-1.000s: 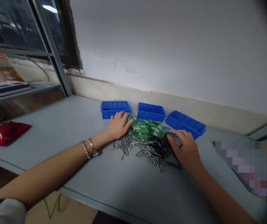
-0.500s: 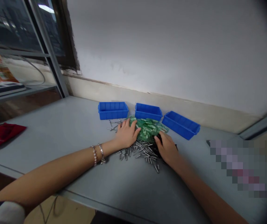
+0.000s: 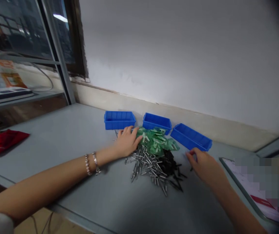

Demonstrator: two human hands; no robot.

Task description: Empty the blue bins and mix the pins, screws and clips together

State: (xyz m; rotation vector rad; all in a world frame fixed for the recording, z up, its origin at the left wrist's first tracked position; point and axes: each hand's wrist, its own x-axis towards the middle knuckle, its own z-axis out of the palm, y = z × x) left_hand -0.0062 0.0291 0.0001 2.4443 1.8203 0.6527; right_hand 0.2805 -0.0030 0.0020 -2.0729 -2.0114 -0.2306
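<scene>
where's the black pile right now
In the head view, the black pile lies right of centre, between the silver pins and the right hand, on the near side of the green packets.

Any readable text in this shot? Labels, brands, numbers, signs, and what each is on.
No readable text anywhere.
Orange package at left: markings too blurred to read.
Flat panel at right: red band, partly pixelated, nothing legible.
Blue bins: no lettering visible.
Green pieces in the pile: no text discernible.
</scene>
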